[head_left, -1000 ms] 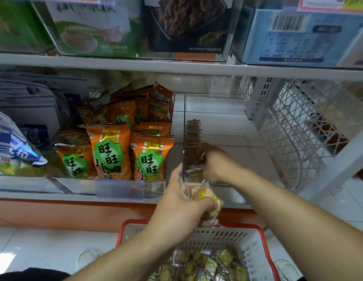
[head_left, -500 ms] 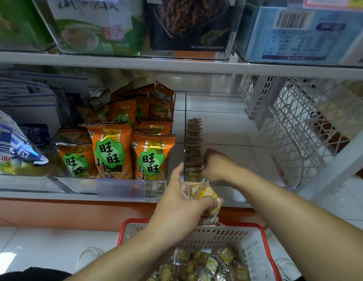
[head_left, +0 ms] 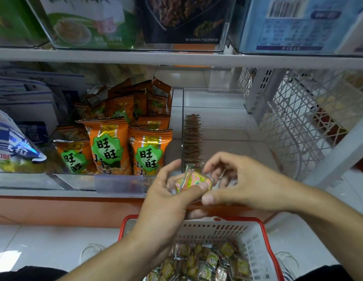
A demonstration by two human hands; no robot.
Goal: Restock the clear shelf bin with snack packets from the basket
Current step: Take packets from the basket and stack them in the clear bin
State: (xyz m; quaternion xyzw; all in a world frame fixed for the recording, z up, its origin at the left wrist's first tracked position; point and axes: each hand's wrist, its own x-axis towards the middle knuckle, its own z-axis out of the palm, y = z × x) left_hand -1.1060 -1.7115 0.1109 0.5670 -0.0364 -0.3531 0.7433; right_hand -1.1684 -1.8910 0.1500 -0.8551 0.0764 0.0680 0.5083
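Left hand (head_left: 168, 195) grips small stack of crinkly yellow-pink snack packets (head_left: 193, 180), thumb across front. Right hand (head_left: 235, 185) at stack's right edge, fingers loosely curled, thumb tip touching; firm pinch unclear. Both above white slotted basket (head_left: 255, 238) with red rim, more packets inside. Behind: clear shelf bin (head_left: 221, 126), upright packet row along left wall. Left: orange foil bags (head_left: 107, 145). White shelf, pale tiled floor.

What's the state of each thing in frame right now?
left hand: grips a bunch of snack packets
right hand: fingers loosely curled beside the bunch, a grip cannot be told
clear shelf bin: mostly bare, one upright row of packets along its left wall
basket: on the floor, packets in it
orange bags: standing upright in the next bin
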